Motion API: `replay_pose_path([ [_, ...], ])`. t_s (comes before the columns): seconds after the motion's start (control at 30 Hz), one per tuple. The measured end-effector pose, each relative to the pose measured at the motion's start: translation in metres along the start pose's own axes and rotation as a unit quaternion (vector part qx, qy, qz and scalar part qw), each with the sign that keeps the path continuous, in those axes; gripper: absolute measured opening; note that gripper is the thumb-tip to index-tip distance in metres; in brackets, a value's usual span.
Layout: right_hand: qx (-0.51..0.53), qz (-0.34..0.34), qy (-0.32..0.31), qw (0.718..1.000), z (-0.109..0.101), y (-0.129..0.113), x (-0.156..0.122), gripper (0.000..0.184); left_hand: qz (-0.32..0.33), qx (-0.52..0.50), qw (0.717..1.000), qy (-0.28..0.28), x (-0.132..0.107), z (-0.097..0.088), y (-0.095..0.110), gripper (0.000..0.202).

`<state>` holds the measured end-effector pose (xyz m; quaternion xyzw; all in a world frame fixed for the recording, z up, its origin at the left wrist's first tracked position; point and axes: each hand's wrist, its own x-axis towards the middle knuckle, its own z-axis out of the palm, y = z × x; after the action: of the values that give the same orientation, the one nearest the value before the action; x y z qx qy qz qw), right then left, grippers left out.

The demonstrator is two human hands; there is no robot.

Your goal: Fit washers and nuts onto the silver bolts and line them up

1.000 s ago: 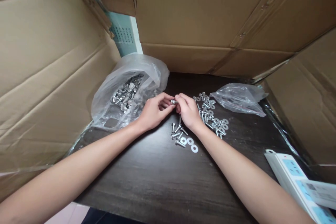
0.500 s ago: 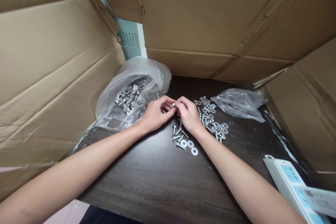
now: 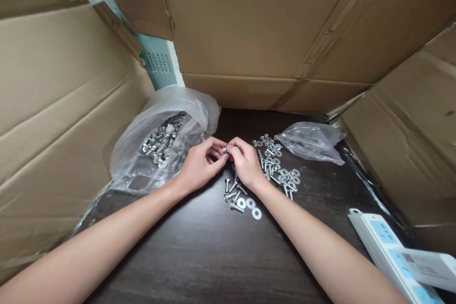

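Since the earlier frame it is mainly our viewpoint that has moved: the scene sits further left and lower, while our two hands stay together over the table (image 3: 199,251). Cardboard panels (image 3: 249,19) stand along its left, far and right edges, perhaps to fence the surface in. By the far left corner, a large plastic bag (image 3: 195,97) gapes enough for us to see the metal hardware (image 3: 159,145) inside. Towards the far right corner lies a smaller bag (image 3: 309,141); nearer us, a power strip (image 3: 377,242) runs by the right edge.

Our left hand (image 3: 198,164) and right hand (image 3: 246,162) meet near the table's middle, both pinching one small metal fitting — fingertips only, likely because so little of it offers a hold. Beyond the right hand, towards the right edge, a loose heap (image 3: 281,178) spreads, probably kept within reach. Nearer us lie a few bolts (image 3: 237,207) and flat washers (image 3: 251,208). The fitting (image 3: 224,150) sits between both sets of fingertips, above the tabletop — too small and covered to tell its parts.
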<state>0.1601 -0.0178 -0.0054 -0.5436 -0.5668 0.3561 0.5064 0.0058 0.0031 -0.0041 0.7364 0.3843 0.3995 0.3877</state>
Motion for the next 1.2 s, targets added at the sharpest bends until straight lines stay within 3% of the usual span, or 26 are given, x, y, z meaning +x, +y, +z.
replay_pose_path([
  [0.27,0.001,-0.005,-0.006,1.000,-0.0018,0.0019,-0.0004,0.025,0.000,-0.008,1.000,0.002,-0.0014,0.0013,-0.0006,0.020],
  [0.7,0.041,-0.001,0.011,0.999,-0.0021,0.0038,-0.0001,0.006,-0.018,-0.027,0.999,0.001,-0.0006,0.0009,0.0013,0.019],
  [1.2,-0.022,-0.006,-0.013,1.000,-0.0033,0.0034,0.0008,0.024,0.020,-0.042,0.999,-0.006,-0.0017,0.0010,-0.0009,0.015],
])
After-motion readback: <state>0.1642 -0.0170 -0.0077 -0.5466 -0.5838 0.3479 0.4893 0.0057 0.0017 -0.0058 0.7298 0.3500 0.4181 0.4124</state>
